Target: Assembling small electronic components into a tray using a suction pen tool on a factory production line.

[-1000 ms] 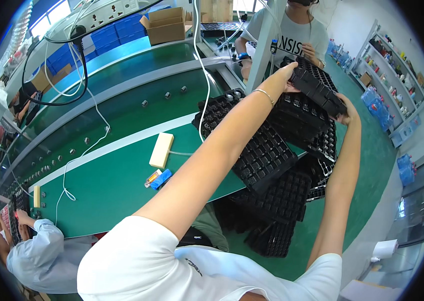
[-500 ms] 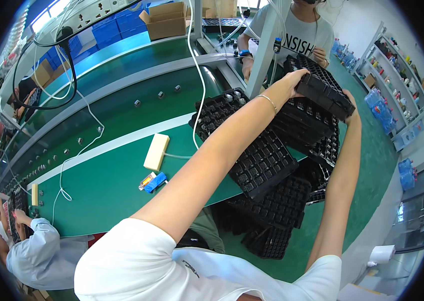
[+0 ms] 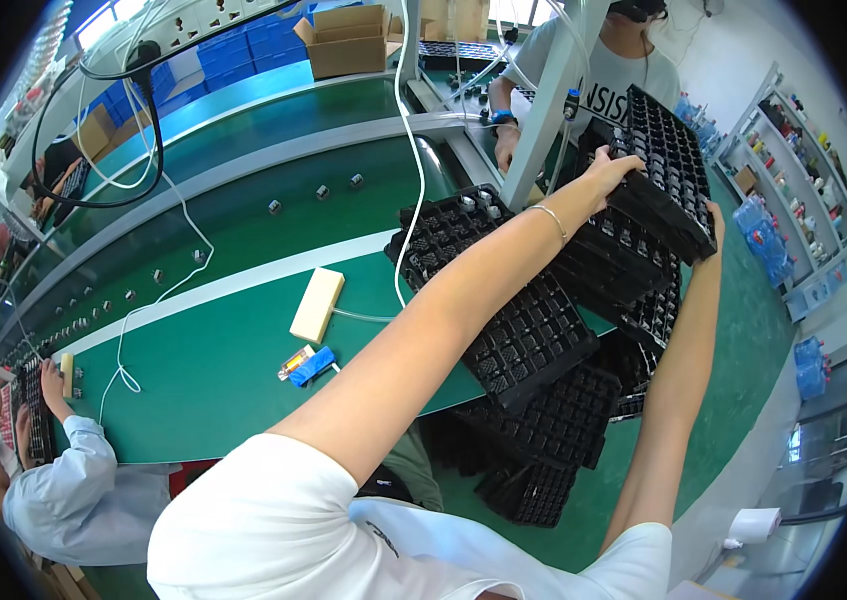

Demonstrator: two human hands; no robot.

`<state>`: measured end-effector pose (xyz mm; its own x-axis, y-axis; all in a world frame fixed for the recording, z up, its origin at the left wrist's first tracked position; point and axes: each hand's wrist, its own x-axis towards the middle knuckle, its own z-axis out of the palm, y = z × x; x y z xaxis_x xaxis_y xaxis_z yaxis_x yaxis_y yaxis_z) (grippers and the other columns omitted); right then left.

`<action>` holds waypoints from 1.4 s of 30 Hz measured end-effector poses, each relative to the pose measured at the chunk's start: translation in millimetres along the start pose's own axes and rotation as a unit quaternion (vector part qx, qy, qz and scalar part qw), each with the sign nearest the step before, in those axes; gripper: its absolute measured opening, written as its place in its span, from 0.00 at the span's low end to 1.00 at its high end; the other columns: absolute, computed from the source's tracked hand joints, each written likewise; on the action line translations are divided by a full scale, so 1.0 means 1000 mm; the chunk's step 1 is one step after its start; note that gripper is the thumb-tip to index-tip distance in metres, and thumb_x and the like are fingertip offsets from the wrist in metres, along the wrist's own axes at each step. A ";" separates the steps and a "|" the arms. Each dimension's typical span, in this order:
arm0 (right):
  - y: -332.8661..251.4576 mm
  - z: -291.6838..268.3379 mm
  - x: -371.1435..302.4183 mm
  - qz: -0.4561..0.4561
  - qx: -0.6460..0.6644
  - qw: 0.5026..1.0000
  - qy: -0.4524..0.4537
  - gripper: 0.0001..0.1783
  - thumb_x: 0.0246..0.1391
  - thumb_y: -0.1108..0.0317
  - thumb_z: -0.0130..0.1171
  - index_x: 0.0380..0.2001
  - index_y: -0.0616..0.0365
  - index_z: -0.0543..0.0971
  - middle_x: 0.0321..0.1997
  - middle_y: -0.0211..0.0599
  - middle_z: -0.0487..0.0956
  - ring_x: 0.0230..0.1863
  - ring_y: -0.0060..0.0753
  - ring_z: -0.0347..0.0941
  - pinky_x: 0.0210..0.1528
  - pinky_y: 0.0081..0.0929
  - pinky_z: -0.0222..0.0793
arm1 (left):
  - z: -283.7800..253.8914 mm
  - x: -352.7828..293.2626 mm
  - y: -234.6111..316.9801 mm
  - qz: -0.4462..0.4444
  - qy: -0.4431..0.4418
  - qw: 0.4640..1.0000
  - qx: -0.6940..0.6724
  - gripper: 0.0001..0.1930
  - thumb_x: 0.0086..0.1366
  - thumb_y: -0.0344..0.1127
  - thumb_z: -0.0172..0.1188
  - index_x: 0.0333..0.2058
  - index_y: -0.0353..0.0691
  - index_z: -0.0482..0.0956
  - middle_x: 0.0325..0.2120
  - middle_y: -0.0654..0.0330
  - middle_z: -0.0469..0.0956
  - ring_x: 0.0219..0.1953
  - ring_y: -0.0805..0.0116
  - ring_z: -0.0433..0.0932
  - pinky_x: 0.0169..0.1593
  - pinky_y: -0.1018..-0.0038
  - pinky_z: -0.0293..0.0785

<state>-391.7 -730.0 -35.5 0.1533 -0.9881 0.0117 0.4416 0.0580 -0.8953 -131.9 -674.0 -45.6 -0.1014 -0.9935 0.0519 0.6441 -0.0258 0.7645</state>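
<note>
Both my arms reach out to the far right, where a black plastic compartment tray (image 3: 665, 160) is tilted, its gridded face toward me. Small parts sit in some of its cells. Gripping its left near edge is my left hand (image 3: 615, 178), with a bracelet on the wrist. My right hand (image 3: 711, 235) closes round the right near corner, its fingers partly hidden. Just below is a stack of black trays (image 3: 603, 268). Another black compartment tray (image 3: 528, 335) lies across the bench edge beneath my left forearm, a few metallic parts in its far end.
On the green bench (image 3: 193, 370) lie a cream block (image 3: 317, 305) and a blue-wrapped item (image 3: 311, 366). More black trays (image 3: 543, 410) are piled below its edge. A metal post (image 3: 553, 110) stands beside the stack. A co-worker (image 3: 613, 60) is beyond it; another (image 3: 83, 490) works at left.
The held tray has tipped up at its far end, so more of its cells show. Both hands have shifted slightly downward with it. The left co-worker's arm has risen.
</note>
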 end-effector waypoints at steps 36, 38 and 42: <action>0.048 0.069 -0.228 0.107 0.054 0.993 -0.018 0.39 0.58 0.32 0.46 0.52 0.58 0.75 0.46 0.44 0.81 0.41 0.43 0.79 0.47 0.44 0.77 | -0.030 -0.239 -0.003 -0.089 -0.030 0.994 -0.048 0.49 0.52 0.29 0.64 0.68 0.38 0.42 0.44 0.53 0.70 0.37 0.65 0.76 0.38 0.68 0.78; 0.048 0.067 -0.225 0.108 0.048 0.992 -0.044 0.36 0.60 0.34 0.46 0.52 0.57 0.76 0.47 0.43 0.81 0.42 0.43 0.79 0.48 0.44 0.77 | -0.029 -0.244 -0.001 -0.092 -0.039 0.994 -0.044 0.49 0.52 0.29 0.64 0.68 0.38 0.42 0.43 0.53 0.70 0.37 0.66 0.76 0.38 0.68 0.78; 0.045 0.061 -0.218 0.067 0.049 0.995 -0.061 0.29 0.64 0.42 0.45 0.51 0.56 0.76 0.48 0.40 0.81 0.44 0.40 0.78 0.49 0.40 0.76 | -0.030 -0.259 0.001 -0.107 -0.051 0.992 -0.039 0.49 0.52 0.29 0.64 0.68 0.38 0.42 0.41 0.54 0.71 0.36 0.66 0.77 0.37 0.68 0.78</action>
<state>-351.1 -503.4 -51.4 0.3205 -0.9462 -0.0445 0.4928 0.2066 -0.8453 -81.6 -419.6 -77.5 -0.3160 -0.9479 -0.0393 0.6553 -0.2480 0.7135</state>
